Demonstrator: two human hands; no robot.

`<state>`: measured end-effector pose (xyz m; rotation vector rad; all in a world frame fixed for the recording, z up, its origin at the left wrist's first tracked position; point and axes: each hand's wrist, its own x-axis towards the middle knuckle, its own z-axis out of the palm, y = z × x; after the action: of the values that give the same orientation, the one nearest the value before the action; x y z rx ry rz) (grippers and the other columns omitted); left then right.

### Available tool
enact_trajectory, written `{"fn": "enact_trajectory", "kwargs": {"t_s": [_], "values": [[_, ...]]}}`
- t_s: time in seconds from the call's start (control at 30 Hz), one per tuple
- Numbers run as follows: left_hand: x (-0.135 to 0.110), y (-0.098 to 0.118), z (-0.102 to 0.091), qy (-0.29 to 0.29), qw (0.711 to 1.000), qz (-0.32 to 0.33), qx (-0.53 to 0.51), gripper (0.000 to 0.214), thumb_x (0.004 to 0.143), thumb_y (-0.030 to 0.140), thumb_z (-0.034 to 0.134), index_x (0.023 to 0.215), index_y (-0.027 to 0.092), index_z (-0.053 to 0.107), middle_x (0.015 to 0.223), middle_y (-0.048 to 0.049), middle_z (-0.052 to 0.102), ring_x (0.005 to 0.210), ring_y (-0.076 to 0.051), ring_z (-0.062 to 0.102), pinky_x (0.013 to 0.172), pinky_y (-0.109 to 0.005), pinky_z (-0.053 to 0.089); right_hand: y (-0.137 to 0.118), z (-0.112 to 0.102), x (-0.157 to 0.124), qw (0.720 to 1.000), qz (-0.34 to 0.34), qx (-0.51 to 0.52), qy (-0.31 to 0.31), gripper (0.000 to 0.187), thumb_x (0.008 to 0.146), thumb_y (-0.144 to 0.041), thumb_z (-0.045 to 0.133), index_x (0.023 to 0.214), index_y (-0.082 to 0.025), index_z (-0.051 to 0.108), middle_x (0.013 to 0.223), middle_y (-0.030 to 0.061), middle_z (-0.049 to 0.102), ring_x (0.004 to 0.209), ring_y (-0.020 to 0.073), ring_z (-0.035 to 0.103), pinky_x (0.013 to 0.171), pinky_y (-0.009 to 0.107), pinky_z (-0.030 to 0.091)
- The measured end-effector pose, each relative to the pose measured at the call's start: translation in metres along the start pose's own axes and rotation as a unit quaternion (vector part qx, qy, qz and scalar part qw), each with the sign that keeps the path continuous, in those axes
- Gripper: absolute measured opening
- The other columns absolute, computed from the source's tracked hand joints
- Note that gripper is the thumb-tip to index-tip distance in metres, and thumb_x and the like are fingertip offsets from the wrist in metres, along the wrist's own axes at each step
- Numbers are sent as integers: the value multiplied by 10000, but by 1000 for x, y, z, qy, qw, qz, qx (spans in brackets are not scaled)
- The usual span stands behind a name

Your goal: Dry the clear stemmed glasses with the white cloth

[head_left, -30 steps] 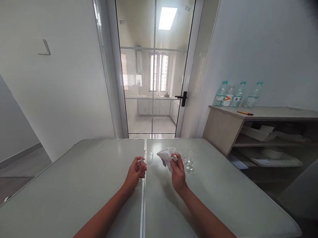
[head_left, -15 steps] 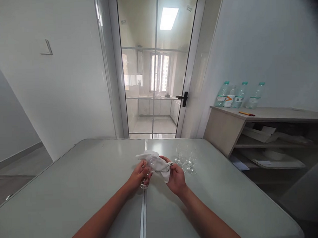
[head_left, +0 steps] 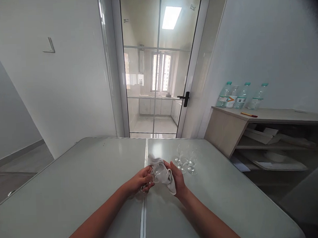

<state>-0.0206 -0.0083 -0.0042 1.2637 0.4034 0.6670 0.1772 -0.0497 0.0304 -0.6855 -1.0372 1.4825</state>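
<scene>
My left hand is closed round the stem of a clear wine glass, tilted above the middle of the table. The foot of the glass shows just below my fingers. A white cloth lies bunched against the bowl and behind it. My right hand is closed on this cloth at the right side of the bowl; some of its fingers are hidden by the cloth. Several clear stemmed glasses stand upright in a group on the table, just beyond my right hand.
The grey table has a metal seam down its middle. At the right, a wooden shelf unit bears several plastic bottles and a yellow-red pen-like item. A glass door stands behind the table.
The cloth has slid off the front of the bowl, which now shows more. My right hand has turned and shifted slightly, and the cloth hangs lower at the right.
</scene>
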Motion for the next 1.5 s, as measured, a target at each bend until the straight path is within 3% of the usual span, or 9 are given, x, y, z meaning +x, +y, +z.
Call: {"fn": "enact_trajectory", "kwargs": {"t_s": [0.33, 0.6, 0.83, 0.9, 1.0, 1.13, 1.23, 1.33, 1.5], "values": [[8, 2, 3, 60, 996, 68, -15, 491, 865, 658, 632, 926, 233, 394, 680, 57, 534, 381, -27, 329, 400, -182, 361, 0, 18, -9, 991, -104, -36, 73, 473, 889, -468, 600, 1329, -294, 620, 1100, 57, 707, 871, 227, 641, 726, 334, 494], [-1, 9, -1, 14, 1000, -19, 11, 452, 821, 520, 767, 1039, 204, 528, 691, 28, 537, 435, -41, 401, 413, -172, 322, 1, 13, -2, 998, -42, -22, 33, 431, 921, -557, 531, 1103, -216, 722, 896, 67, 731, 832, 261, 662, 698, 352, 511], [10, 4, -2, 148, 986, 43, -57, 489, 837, 644, 676, 865, 203, 469, 666, 46, 542, 382, -13, 294, 397, -171, 277, 6, 16, -9, 982, -133, -134, 2, 583, 939, -316, 423, 1521, -310, 452, 1485, 29, 545, 1326, 265, 528, 1035, 424, 488], [13, 3, -3, 181, 982, 40, -40, 468, 851, 634, 651, 843, 199, 479, 631, 62, 510, 378, -18, 288, 400, -178, 297, 17, 15, -7, 958, -166, -233, -29, 669, 918, -248, 446, 1574, -339, 353, 1604, -17, 402, 1456, 253, 391, 1163, 451, 386], [16, 0, -5, 203, 978, 50, 20, 378, 845, 521, 669, 780, 199, 480, 507, 91, 417, 363, -47, 316, 400, -193, 308, 32, 13, 3, 864, -244, -429, -99, 692, 918, -187, 456, 1591, -296, 332, 1664, 18, 291, 1539, 283, 241, 1254, 520, 202], [14, -1, -3, 202, 974, 68, 73, 266, 797, 371, 715, 836, 191, 523, 483, 82, 464, 388, -87, 405, 407, -209, 310, 28, 10, 10, 753, -304, -575, -100, 675, 909, -99, 436, 1559, -278, 396, 1594, 77, 423, 1505, 305, 315, 1254, 596, 75], [7, 5, 3, 188, 963, 94, 167, 209, 818, 319, 689, 867, 179, 542, 579, 65, 502, 460, -78, 400, 447, -207, 306, 11, 8, 5, 725, -309, -608, -96, 637, 856, -89, 499, 1458, -297, 528, 1446, 72, 574, 1422, 296, 421, 1251, 586, 58], [-1, 11, 13, 150, 948, 108, 258, 169, 799, 250, 682, 796, 172, 532, 648, 52, 477, 564, -84, 399, 517, -212, 304, 1, 5, 1, 757, -283, -583, -79, 527, 774, -97, 558, 1251, -286, 676, 1232, 70, 672, 1199, 293, 561, 1176, 542, 255], [-10, 15, 18, 114, 948, 58, 292, 314, 723, 179, 722, 725, 202, 409, 652, 66, 430, 590, -89, 385, 531, -220, 290, 2, -4, 8, 908, -133, -394, -59, 200, 861, -217, 534, 818, -227, 729, 756, 10, 655, 721, 188, 554, 730, 308, 437]]}}
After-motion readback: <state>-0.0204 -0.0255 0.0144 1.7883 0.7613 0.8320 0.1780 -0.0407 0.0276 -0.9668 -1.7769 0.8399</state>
